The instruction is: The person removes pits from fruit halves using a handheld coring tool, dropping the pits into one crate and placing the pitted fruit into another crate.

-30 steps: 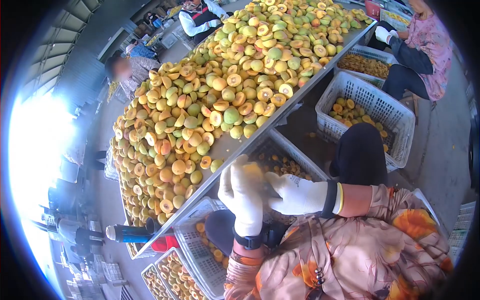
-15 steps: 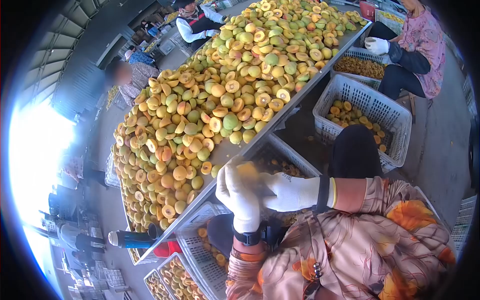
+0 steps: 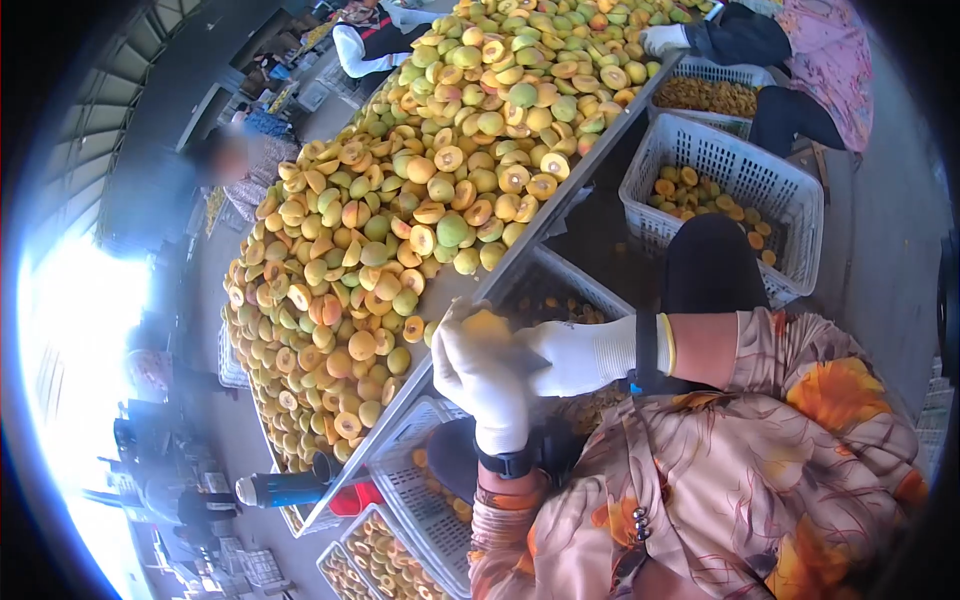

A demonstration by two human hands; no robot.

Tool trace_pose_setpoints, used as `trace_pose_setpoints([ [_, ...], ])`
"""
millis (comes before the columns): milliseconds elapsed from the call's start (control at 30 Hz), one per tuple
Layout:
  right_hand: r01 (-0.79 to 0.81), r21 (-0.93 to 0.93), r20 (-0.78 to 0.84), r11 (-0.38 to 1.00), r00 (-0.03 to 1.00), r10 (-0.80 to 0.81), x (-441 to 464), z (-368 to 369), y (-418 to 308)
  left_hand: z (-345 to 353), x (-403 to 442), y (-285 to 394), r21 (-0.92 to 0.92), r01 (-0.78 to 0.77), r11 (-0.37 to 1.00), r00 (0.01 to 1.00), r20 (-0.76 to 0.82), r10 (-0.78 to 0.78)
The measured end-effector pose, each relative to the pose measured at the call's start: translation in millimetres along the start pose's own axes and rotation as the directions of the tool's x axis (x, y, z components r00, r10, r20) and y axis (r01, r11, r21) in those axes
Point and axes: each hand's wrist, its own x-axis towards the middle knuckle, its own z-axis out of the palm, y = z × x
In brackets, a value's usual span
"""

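In the head view, both my hands wear white gloves and meet over the table's near edge. My left hand [image 3: 482, 375], with a dark watch at its wrist, has its fingers closed round a yellow-orange apricot piece [image 3: 487, 327]. Against it presses my right hand [image 3: 575, 355], its fingers curled; motion blur hides whatever it grips. Just beyond lies a large heap of halved apricots [image 3: 400, 215], yellow, green and orange, some with pits showing. The metal table edge [image 3: 545, 215] runs diagonally beside my hands.
A crate [image 3: 795, 215] with apricot pieces stands beyond my knee; behind it a crate [image 3: 735, 125] holds brown bits. A co-worker's gloved hand [image 3: 665, 40] is at the heap. A blue thermos [image 3: 285, 489] and a red object [image 3: 355, 498] sit by the table corner, near fruit trays [image 3: 375, 560].
The view has shifted slightly. My hands stay together around the apricot piece, still blurred. The co-worker at upper right has reached a gloved hand to the heap.
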Motion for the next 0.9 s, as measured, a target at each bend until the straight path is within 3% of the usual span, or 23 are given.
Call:
trace_pose_setpoints([
  [33,-0.025,0.059,0.03,0.998,0.999,0.023,3.0,0.9,3.5,3.4,-0.1,9.3,-0.06,0.079,0.995,0.997,0.01,-0.079],
  [67,0.079,-0.05,0.025,0.996,0.997,-0.078,3.3,2.0,14.3,4.4,-0.2,14.1,-0.116,0.16,0.98,0.987,0.018,-0.159],
  [100,0.182,-0.16,0.035,0.97,0.983,-0.178,7.8,1.2,19.0,2.3,2.4,10.5,-0.135,0.175,0.975,0.985,0.032,-0.172],
  [200,0.139,-0.238,0.066,0.961,0.99,-0.127,7.1,-4.8,21.1,3.4,7.9,6.4,-0.026,0.104,0.994,0.994,0.026,-0.103],
  [267,0.064,-0.104,0.037,0.992,0.997,-0.061,8.0,1.1,27.4,1.1,10.7,-6.4,0.159,-0.124,0.979,0.992,0.051,0.117],
  [300,-0.106,0.043,0.145,0.993,0.985,0.099,5.0,2.2,17.1,-0.6,11.1,-10.9,0.249,-0.236,0.939,0.972,0.074,0.225],
  [367,-0.213,0.179,0.111,0.961,0.974,0.195,-2.4,8.3,11.7,1.0,11.1,-8.4,0.187,-0.254,0.949,0.961,0.156,0.227],
  [400,-0.069,0.171,-0.064,0.983,0.995,0.081,-8.6,17.3,9.9,1.1,10.3,-7.5,0.155,-0.261,0.953,0.954,0.191,0.23],
  [433,-0.04,0.161,-0.094,0.986,0.994,0.056,-9.8,16.2,6.3,0.2,11.5,-8.5,0.139,-0.184,0.973,0.968,0.196,0.155],
  [567,-0.074,0.172,-0.04,0.982,0.996,0.082,-4.7,-0.4,-11.9,2.6,21.1,-1.5,0.087,-0.197,0.977,0.959,0.225,0.174],
  [667,0.029,0.159,-0.059,0.987,0.998,-0.02,-4.7,0.2,-2.6,7.3,19.6,8.6,0.005,-0.111,0.994,0.966,0.237,0.106],
  [733,-0.366,0.455,0.198,0.812,0.93,0.309,-7.4,-14.2,-23.8,6.1,19.8,11.0,-0.081,-0.02,0.997,0.957,0.286,0.043],
  [833,-0.565,0.594,0.341,0.572,0.821,0.457,-8.9,-19.8,-44.0,3.5,21.3,11.6,-0.044,0.037,0.998,0.938,0.345,-0.02],
  [900,-0.578,0.672,0.413,0.463,0.812,0.413,-11.5,-18.5,-43.2,0.8,21.2,11.3,-0.125,0.115,0.985,0.912,0.408,-0.054],
])
